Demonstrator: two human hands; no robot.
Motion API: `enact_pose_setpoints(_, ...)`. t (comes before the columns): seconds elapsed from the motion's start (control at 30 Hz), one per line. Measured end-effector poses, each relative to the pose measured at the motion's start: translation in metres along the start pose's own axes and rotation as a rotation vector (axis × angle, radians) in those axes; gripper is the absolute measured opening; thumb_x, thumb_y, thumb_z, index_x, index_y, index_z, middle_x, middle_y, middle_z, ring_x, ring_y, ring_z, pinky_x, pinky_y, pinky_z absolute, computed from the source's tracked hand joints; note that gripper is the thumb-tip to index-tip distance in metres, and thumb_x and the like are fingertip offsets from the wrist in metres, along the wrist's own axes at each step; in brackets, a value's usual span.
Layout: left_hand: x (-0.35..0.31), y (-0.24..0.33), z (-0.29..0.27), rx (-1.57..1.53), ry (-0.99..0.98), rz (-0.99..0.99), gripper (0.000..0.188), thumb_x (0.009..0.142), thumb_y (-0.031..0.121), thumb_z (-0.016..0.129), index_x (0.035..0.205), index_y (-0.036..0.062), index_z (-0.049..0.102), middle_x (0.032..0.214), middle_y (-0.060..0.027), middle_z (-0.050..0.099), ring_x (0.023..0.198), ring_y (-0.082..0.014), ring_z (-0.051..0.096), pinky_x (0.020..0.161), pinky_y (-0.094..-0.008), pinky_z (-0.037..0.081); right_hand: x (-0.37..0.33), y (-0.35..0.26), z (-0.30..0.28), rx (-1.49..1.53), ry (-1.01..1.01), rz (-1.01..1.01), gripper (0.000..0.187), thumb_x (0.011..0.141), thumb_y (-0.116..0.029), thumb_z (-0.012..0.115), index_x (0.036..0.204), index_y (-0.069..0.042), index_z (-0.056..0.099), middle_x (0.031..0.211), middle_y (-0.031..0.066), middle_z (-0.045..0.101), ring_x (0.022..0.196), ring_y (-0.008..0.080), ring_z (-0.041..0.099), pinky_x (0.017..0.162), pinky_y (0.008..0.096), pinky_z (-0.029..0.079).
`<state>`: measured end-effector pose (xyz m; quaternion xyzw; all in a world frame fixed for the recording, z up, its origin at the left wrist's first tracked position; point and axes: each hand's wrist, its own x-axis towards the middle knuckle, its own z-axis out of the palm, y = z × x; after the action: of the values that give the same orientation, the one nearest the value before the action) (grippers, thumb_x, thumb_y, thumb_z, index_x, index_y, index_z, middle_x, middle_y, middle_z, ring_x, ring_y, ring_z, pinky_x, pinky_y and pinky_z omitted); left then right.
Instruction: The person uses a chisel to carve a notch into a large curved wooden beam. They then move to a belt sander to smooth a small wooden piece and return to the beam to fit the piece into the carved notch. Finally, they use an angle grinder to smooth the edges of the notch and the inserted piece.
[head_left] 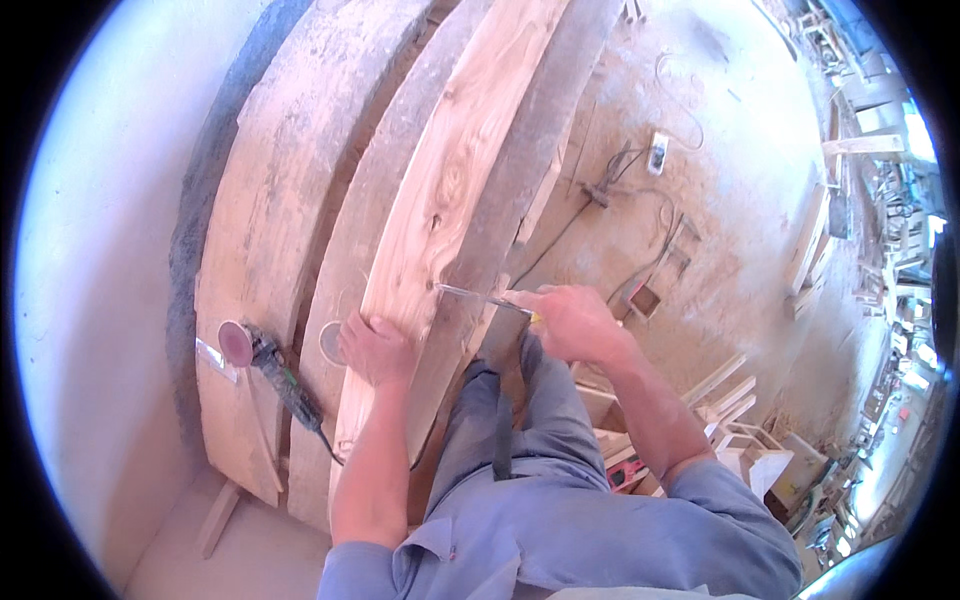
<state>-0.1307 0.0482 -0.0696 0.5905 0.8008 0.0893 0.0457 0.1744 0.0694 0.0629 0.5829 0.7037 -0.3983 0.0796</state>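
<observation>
A long pale wooden plank (448, 190) with visible grain and knots runs away from me on the workbench. My left hand (378, 350) grips its left edge, fingers curled over the side. In my closed right hand (570, 322) is a chisel (482, 296) with a slim metal blade and a bit of yellow handle showing. Its tip meets the plank's right edge near a dark knot; most of the handle is hidden in my fist. By my left fingers lies a round disc (330, 342), partly covered.
An angle grinder (275, 372) with a reddish disc rests on the bench at left, its cord running under the plank. Cables (600, 195) and a white power socket box (657, 154) lie on the dusty floor. Wood offcuts (735, 410) are piled beside my right arm.
</observation>
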Motion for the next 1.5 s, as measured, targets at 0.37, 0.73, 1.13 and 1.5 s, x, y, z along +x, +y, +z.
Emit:
enact_pose_setpoints(0.37,0.011,0.002,-0.017,-0.104,-0.008,-0.012,0.031,0.092,0.023,0.056,0.113,0.0009,0.058,0.103,-0.0209,0.058,0.101,-0.0421,0.054,0.092,-0.0552,0.040,0.192,-0.092,-0.093,-0.208,0.205,-0.386,0.057,0.085,0.003,0.060,0.137,-0.019,0.068,0.101,0.0167,0.066,0.100,0.0379,0.068,0.087,0.0505,0.054)
enact_pose_setpoints(0.73,0.008,-0.006,-0.015,-0.163,-0.089,-0.113,0.032,0.085,0.028,0.063,0.108,0.0048,0.061,0.098,-0.0181,0.058,0.099,-0.0369,0.056,0.090,-0.0542,0.042,0.370,-0.069,-0.016,-0.640,0.435,-0.443,0.055,0.103,-0.016,0.053,0.157,-0.015,0.045,0.131,0.0238,0.063,0.119,0.0424,0.063,0.099,0.0553,0.052)
enact_pose_setpoints(1.13,0.001,-0.006,-0.019,-0.352,0.089,-0.183,0.034,0.089,0.032,0.060,0.106,0.0036,0.068,0.106,-0.0162,0.064,0.108,-0.0345,0.057,0.096,-0.0512,0.041,0.267,-0.079,0.024,-0.494,0.512,-0.497,0.038,0.097,-0.021,0.059,0.130,-0.006,0.070,0.117,0.0181,0.071,0.111,0.0379,0.062,0.100,0.0501,0.046)
enact_pose_setpoints(1.5,-0.018,-0.108,-0.034,-0.406,0.668,-0.423,0.010,0.088,0.003,0.069,0.097,0.0030,0.069,0.096,-0.0172,0.068,0.092,-0.0421,0.063,0.087,-0.0510,0.049,0.270,-0.085,0.023,-0.533,0.489,-0.441,0.031,0.095,-0.023,0.057,0.114,-0.009,0.077,0.107,0.0138,0.076,0.105,0.0326,0.066,0.100,0.0461,0.046)
